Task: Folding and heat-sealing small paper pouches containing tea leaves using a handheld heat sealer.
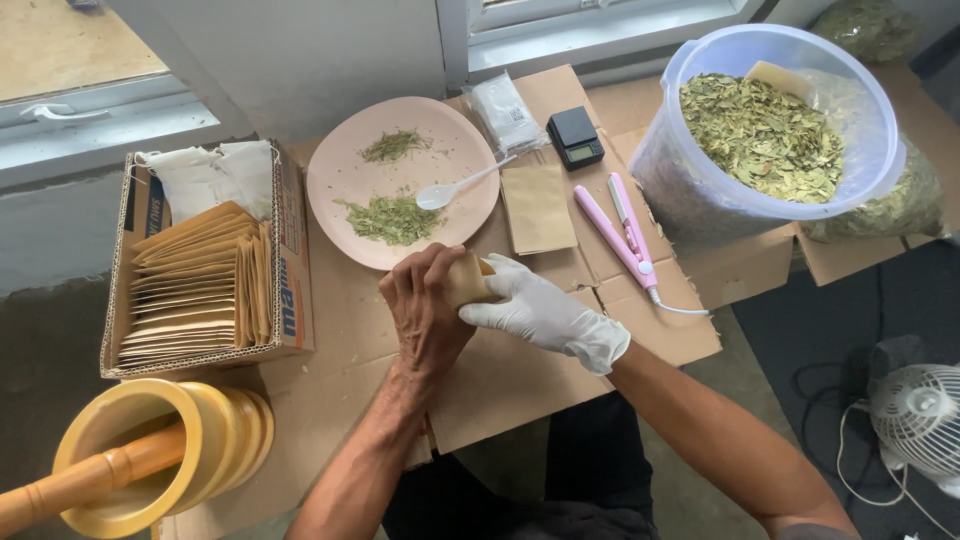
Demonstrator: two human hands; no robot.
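The person is wearing a thin white disposable glove on the right hand (545, 315), wrinkling at the knuckles and bunching into a loose cuff at the wrist. The left hand (428, 310) is going bare. Both forearms are showing uncovered, and dark trousers are covering the lap.

Plate (345, 185) between box (295, 300) (left) and bucket (660, 170) (right)

At twelve o'clock, pink plate (340, 180) with white spoon (450, 189); at two, leaf-filled tub (880, 150); at eight, yellow mortar (215, 440).
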